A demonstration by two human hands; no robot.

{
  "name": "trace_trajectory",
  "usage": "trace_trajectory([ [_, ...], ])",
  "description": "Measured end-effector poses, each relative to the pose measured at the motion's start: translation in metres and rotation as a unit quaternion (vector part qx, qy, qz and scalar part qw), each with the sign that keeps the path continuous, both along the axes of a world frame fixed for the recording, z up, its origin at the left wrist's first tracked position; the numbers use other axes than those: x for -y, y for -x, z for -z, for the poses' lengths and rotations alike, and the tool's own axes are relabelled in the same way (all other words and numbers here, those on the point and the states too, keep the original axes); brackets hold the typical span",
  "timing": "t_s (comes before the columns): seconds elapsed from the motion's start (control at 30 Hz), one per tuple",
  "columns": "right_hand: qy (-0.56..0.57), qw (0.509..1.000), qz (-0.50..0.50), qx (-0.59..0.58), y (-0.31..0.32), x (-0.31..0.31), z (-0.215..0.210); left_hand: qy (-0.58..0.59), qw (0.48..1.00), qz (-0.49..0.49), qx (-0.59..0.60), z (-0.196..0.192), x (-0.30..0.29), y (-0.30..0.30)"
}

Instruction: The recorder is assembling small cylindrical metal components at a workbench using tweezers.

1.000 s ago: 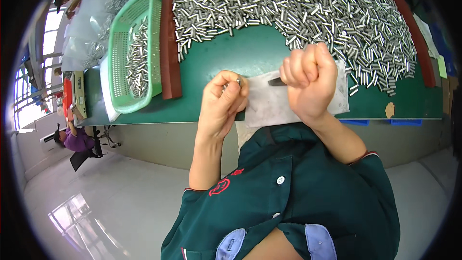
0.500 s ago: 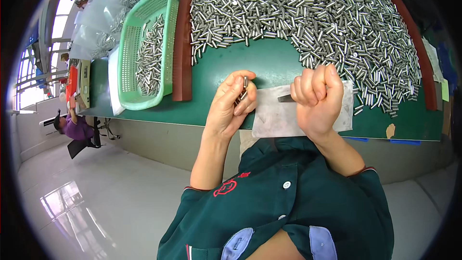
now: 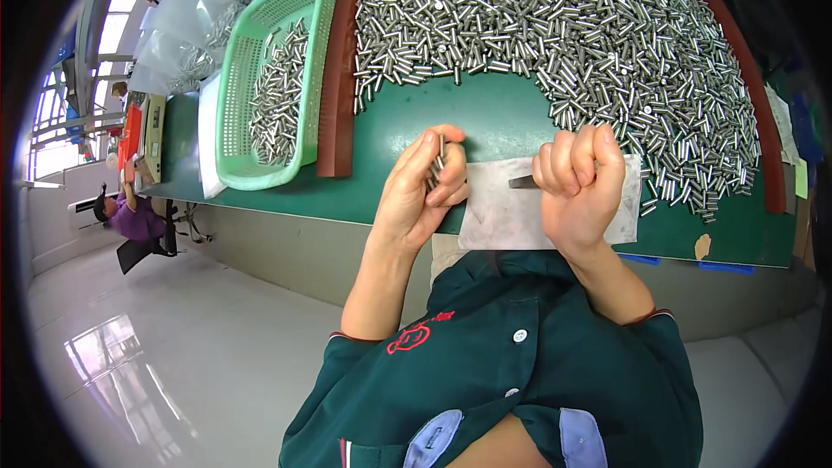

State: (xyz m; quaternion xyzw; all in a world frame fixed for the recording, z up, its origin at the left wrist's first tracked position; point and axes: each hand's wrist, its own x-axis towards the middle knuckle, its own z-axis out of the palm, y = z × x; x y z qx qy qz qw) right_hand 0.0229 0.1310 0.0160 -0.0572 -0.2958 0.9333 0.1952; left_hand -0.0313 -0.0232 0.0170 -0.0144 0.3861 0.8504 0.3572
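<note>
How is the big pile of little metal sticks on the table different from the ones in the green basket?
The table pile is far bigger and lies loose on the green mat; the basket pins are fewer and held inside the green basket. The pile sits ahead of both hands, the basket off to the left. Both are small shiny metal cylinders.

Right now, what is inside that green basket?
The green basket holds a loose heap of small metal pins toward its right half. Bare mesh floor shows on the left; whatever lies beneath the heap is covered.

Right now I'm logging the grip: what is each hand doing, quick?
Left hand: closed on a few metal pins.
Right hand: fist closed on a dark tool over the grey sheet.
</note>
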Motion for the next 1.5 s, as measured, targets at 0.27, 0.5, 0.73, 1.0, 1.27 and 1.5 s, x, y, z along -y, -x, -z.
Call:
trace_trajectory([
  [0.27,-0.007,1.000,-0.010,0.003,-0.001,0.001,0.000,0.413,0.693,-0.337,-0.486,-0.078,0.052,0.063],
  [0.5,-0.022,1.000,-0.008,0.009,0.000,-0.002,0.001,0.638,0.334,-0.248,-0.648,-0.063,0.050,0.087],
  [0.73,-0.026,0.999,-0.017,0.018,0.001,0.001,-0.001,0.591,0.441,-0.081,-0.671,-0.011,0.013,0.078],
  [1.0,-0.025,0.999,-0.019,0.025,0.002,0.000,0.001,0.575,0.452,0.002,-0.682,-0.004,0.011,0.078],
  [1.27,-0.022,0.999,-0.013,0.027,0.001,-0.001,0.002,0.253,0.923,0.035,-0.287,-0.003,-0.008,0.058],
  [1.5,-0.013,1.000,-0.009,0.025,0.001,-0.001,0.001,0.128,0.978,0.040,-0.157,0.010,-0.009,0.056],
])
